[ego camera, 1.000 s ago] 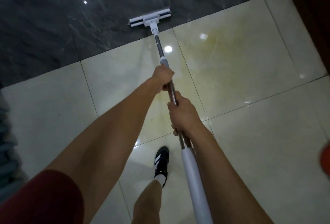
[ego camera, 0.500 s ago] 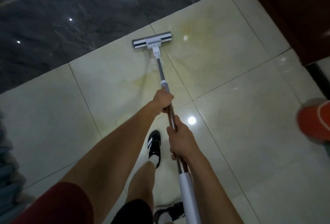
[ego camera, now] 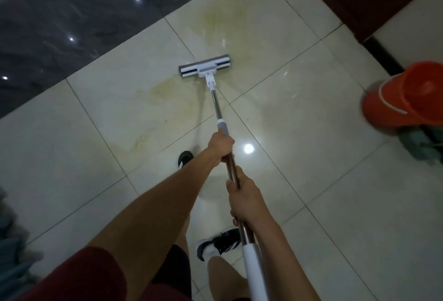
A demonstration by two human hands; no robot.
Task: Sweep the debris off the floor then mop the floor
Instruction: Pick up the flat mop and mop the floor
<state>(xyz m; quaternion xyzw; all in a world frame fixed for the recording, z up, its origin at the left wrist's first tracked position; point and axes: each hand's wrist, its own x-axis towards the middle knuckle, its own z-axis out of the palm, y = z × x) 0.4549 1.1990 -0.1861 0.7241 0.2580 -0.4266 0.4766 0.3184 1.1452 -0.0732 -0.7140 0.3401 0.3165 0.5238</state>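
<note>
Currently: both hands on the long mop with metal shaft and white plastic head (ego camera: 205,69). Left hand (ego camera: 221,144) sits further down the shaft, just below the grey collar, fingers curled round the metal tube. Right hand (ego camera: 244,199) grips the same shaft nearer the body, just above the white foam sleeve, fingers wrapped round it with the thumb along the top.

Mop head lies flat on the glossy cream tiled floor (ego camera: 323,181), its long edge crosswise to the shaft, beside a tile joint. Yellowish smeared stain (ego camera: 215,25) spreads on the tile beyond the head; a fainter yellowish patch lies to the left of the head. Dark grey marbled floor section (ego camera: 72,25) borders the cream tiles at upper left.

Orange plastic bucket (ego camera: 405,94) stands at the right edge, well apart from the mop head. Blue-grey cloth (ego camera: 422,145) lies just below the bucket; whether they touch cannot be told.

Two black-and-white sneakers in view: one (ego camera: 185,158) beneath the left forearm, one (ego camera: 219,244) beside the shaft's white sleeve. Dark red sleeve (ego camera: 84,276) at lower left.
</note>
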